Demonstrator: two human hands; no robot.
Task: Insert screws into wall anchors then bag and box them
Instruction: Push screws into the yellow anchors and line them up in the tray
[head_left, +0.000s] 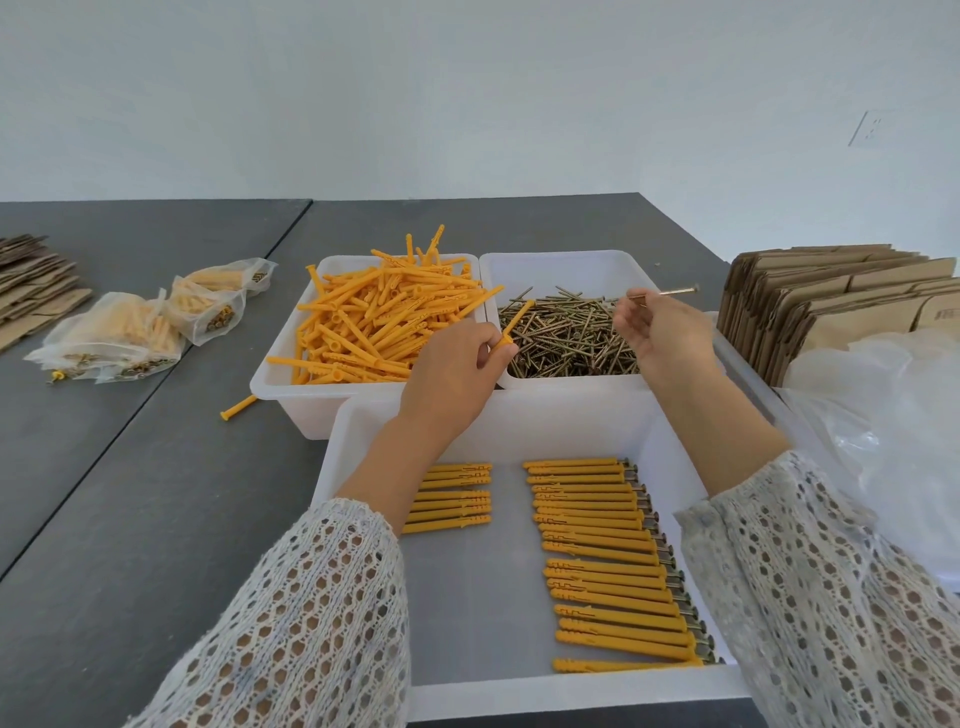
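While the left hand (457, 364) pinches a single yellow anchor (517, 325) by its collar end, holding it tilted above the seam between the two far bins, the right hand (657, 332) pinches one long screw (667, 293) between fingertips and thumb, raised over the screw bin (563, 270); screw and anchor are apart, so this pair is not yet joined. Judging by what lies about, the work looks well under way but far from over. Two rows of finished assemblies lie side by side in the near tray (363, 447): a short row (452, 498) partly hidden by the left forearm, and a long row (608, 561) with screw heads showing at the right ends. Three filled bags (150, 325) sit on the bench (130, 493) to the left, so some bagging is done. Against that, the anchor bin (283, 364) is heaped high and the screw bin holds a deep pile. One stray anchor (239, 407) lies on the bench just beside the anchor bin. No box appears folded up: flat cardboard (831, 306) stands stacked at the right and more flat cardboard blanks (31, 280) lie at far left, with loose clear bags (883, 415) waiting by the right arm, so boxing seems still to come.
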